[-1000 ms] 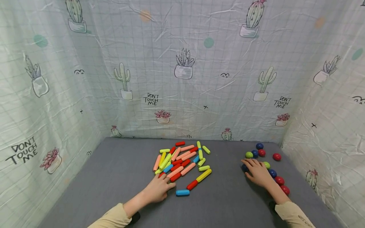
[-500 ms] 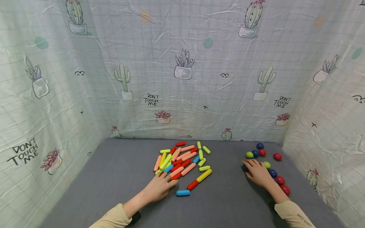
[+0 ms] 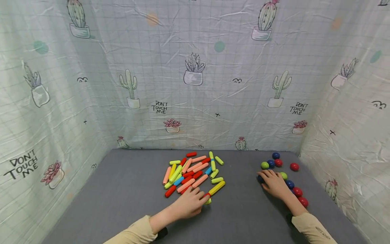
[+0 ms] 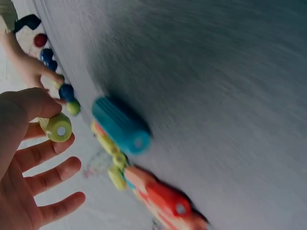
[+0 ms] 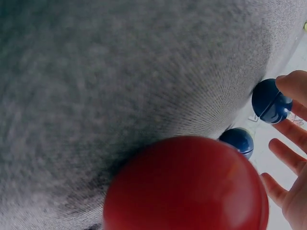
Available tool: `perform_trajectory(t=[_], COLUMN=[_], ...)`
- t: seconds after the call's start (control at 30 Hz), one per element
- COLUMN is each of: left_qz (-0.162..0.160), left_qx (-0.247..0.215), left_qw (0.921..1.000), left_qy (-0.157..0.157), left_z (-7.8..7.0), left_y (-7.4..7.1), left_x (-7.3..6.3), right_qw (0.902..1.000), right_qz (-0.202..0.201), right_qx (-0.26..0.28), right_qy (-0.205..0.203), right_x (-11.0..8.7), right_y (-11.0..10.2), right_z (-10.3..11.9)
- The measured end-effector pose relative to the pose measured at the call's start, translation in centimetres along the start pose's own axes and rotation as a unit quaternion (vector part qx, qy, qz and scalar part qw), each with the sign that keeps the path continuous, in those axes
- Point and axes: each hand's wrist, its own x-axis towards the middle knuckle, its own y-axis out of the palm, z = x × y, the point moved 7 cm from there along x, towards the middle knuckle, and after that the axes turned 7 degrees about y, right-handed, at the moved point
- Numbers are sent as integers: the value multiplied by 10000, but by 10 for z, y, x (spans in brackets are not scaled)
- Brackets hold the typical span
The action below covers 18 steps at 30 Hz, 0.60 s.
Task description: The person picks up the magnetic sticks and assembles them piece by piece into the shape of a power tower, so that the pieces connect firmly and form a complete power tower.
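Left hand [image 3: 189,203]: I'm pinching a lime stick [image 4: 59,128] between thumb and fingertips, other fingers spread. It's at the near right of the heap [image 3: 188,174], right by the yellow stick [image 3: 217,188]; touching or not, can't tell. Right hand [image 3: 275,184]: thumb and finger pinch a blue ball [image 5: 268,101] over at the table's right side, more balls close around.

Risks, my guess: the lime stick is rounded and I've only a small contact on it, so a loose pinch could let it twist or drop. The pale disc in its end could be a magnet; if so, passing too close might snap it onto the wrong neighbour. Spread fingers could knock the blue stick [image 4: 122,125]. On the right, squeezing off-centre could shoot the ball out, and a wrist dip might set the red ball [image 5: 187,187] rolling.

Materials: sticks look like hard plastic, stubby to long, the blue one ribbed lengthwise; the red stick [image 4: 168,199] has an end disc too. Balls glossy, a seam line round the blue one. Table [image 3: 134,183] grey, fine woven texture, should slow rolling a bit. Behind, a crinkled sheet [image 3: 213,84], cactus print.
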Motion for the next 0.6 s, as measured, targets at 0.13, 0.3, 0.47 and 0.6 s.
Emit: perform_trajectory(t=[0.13,0.3,0.47,0.6], left_qz=[26,238,661,867], left_qx=[-81,-168,-296,-379], left_qw=[9997,9986,9962,9946], left_qy=[218,442,488,419], left_z=[-10,-21,-27,-28], left_y=[7,20,29,31], left_x=[17,33,41,43], right_qw=[9999,9996,9997,9997], right_qz=[-99,-215,-52,37], right_qx=[-1,-92,-234,-233], right_qy=[-74,-156,-72,-17], right_x=[1,3,5,7], right_y=[0,1,2,2], right_z=[0,2,3,4])
